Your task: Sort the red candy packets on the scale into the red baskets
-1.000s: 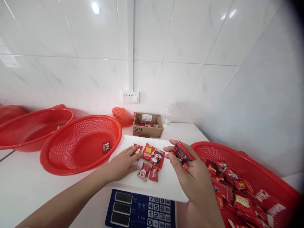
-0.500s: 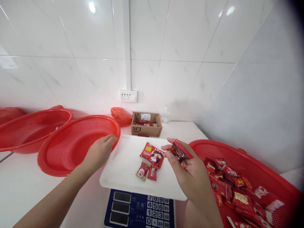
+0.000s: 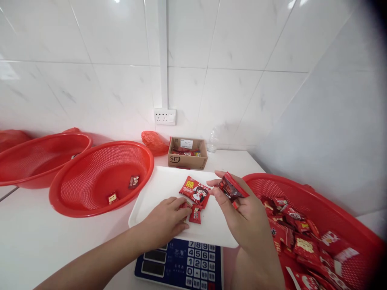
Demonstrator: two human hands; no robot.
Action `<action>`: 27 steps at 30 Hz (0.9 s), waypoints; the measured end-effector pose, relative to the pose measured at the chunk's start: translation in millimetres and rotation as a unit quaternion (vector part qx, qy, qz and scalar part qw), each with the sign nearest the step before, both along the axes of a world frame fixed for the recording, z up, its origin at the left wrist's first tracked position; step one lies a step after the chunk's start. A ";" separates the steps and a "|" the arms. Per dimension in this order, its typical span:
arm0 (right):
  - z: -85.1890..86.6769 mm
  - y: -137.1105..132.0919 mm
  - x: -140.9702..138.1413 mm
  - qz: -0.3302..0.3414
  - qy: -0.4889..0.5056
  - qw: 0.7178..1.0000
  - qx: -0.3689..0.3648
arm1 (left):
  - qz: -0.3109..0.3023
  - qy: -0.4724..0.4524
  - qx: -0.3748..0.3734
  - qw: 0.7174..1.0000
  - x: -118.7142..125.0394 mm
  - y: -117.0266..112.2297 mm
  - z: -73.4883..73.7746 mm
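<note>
My left hand (image 3: 166, 219) is on the white scale tray (image 3: 148, 191), its fingers closed round a small red and tan candy packet (image 3: 184, 208) that they partly cover. Beside those fingertips lies a small red candy packet (image 3: 195, 214). Behind it rests a larger red packet (image 3: 193, 191) printed with "LOVE" and a cartoon couple. Over the tray's right side, my right hand (image 3: 244, 213) holds dark red candy packets (image 3: 232, 186) between thumb and fingers; how many I cannot tell.
Two small packets, one dark red (image 3: 134, 181) and one red and gold (image 3: 112, 197), lie in the middle red basket (image 3: 75, 177). Another red basket (image 3: 24, 161) stands farther left. At right, a red basket (image 3: 335, 213) holds many packets. A cardboard box (image 3: 188, 161) sits behind the scale (image 3: 178, 262).
My left hand has moved right, from over the middle basket to the tray, and grips the small red and tan packet. Two packets now show in that basket. My right hand keeps its hold.
</note>
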State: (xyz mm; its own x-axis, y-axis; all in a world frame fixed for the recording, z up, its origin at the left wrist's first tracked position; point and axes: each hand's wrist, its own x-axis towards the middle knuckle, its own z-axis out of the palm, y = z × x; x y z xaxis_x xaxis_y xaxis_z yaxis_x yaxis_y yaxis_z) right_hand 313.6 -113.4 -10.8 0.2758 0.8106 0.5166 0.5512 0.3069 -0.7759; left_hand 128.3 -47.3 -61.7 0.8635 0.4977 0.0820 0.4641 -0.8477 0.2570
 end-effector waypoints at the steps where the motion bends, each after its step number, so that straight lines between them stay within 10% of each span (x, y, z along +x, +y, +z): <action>1: -0.3 -0.3 0.3 0.000 0.003 1.000 -0.003 | 0.002 0.012 0.006 1.000 1.8 0.2 -1.0; 8: 1.3 -2.1 0.1 -0.006 0.008 1.000 -0.024 | 0.102 -0.036 0.045 0.993 -28.5 19.7 -4.6; 16: 2.1 -0.9 -0.9 0.002 0.009 1.000 -0.022 | 0.321 -0.099 0.221 0.916 -91.6 51.5 23.8; 22: 1.4 -2.1 -1.9 0.003 0.013 1.000 -0.027 | 0.070 -0.098 0.056 0.991 -34.9 16.7 10.0; 27: -0.4 -2.4 -1.1 0.002 0.013 1.000 -0.019 | -0.075 -0.020 0.040 0.996 16.2 -6.7 0.2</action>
State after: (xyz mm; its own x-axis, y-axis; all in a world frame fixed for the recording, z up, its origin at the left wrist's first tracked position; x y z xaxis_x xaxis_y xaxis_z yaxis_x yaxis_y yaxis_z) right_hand 312.5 -115.8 -11.2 0.2857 0.8304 0.4783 0.5295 0.2791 -0.8010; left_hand 144.5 -54.0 -61.6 0.9231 0.3533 0.1521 0.3212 -0.9255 0.2006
